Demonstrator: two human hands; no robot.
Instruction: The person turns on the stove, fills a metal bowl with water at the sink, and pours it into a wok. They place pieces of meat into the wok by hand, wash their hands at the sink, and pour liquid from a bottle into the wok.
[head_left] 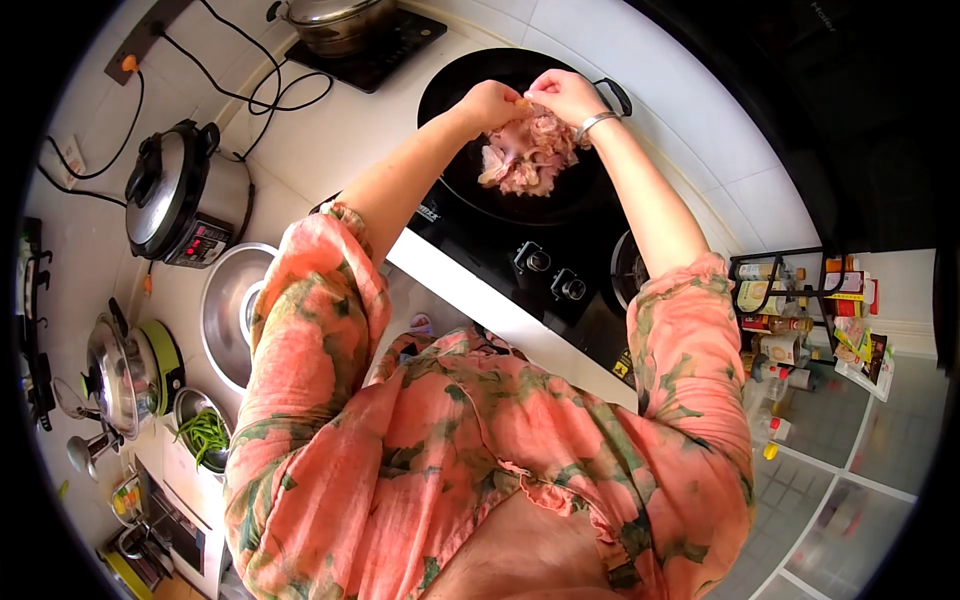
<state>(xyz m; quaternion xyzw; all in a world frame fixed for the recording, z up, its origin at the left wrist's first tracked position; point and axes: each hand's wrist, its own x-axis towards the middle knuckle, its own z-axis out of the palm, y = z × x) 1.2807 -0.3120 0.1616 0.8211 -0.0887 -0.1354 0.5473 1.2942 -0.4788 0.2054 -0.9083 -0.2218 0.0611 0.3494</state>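
Raw pink meat (530, 152) lies in a loose heap in the black wok (470, 185) on the stove. Both my hands are over the far side of this heap, their fingertips almost meeting. My left hand (492, 105) is closed in a pinch, with a small yellowish bit, apparently a piece of the meat, at its fingertips. Beside it, my right hand (566, 97) pinches at the same spot, a silver bangle (597, 124) around its wrist. The exact edges of the pinched piece are hidden by the fingers.
A black stove top (490, 245) with two knobs holds the wok. On the left stand an electric pressure cooker (190, 195), a steel basin (228, 315) and a bowl of green peppers (204, 436). A rack of bottles (785, 295) is at the right.
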